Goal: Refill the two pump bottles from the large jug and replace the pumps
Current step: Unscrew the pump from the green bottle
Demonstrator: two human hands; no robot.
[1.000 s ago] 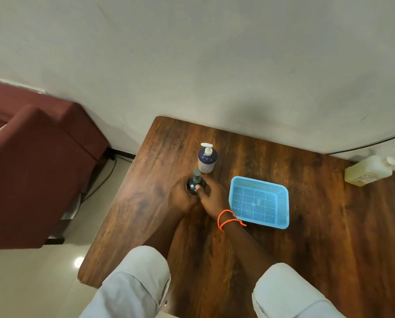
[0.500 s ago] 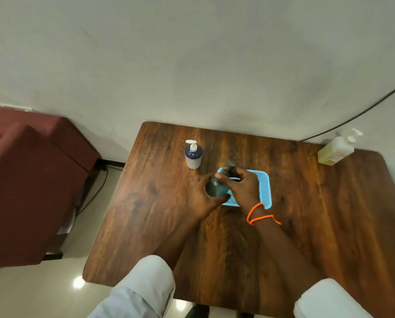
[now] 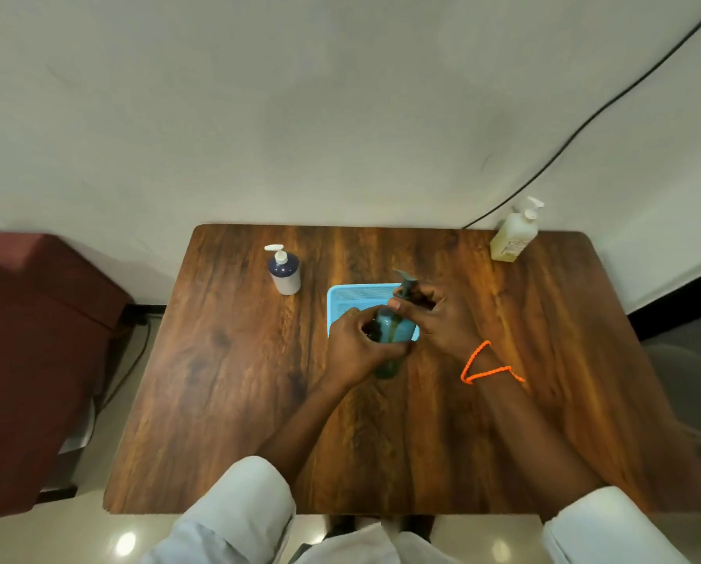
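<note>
The left hand was wrapped around the body of the green bottle and held it firm, tilted a little, above the middle of the table and just in front of the blue basket. The right hand was closed on the neck of this bottle, with its fingers around the collar under the green pump. I judge that one hand steadied the bottle so that the other could turn the pump loose; whether the pump was already free, the picture did not show.

The basket lay near the centre of the table, partly hidden behind the hands, probably as a place to put the removed pumps. The dark blue bottle stood upright near the far left corner, with its white pump on, well apart from the hands. The pale yellow jug stood at the far right corner, close to the wall, also untouched. An orange cord hung loose on the right wrist.

To my judgement the task was at its beginning: nothing was poured yet.
</note>
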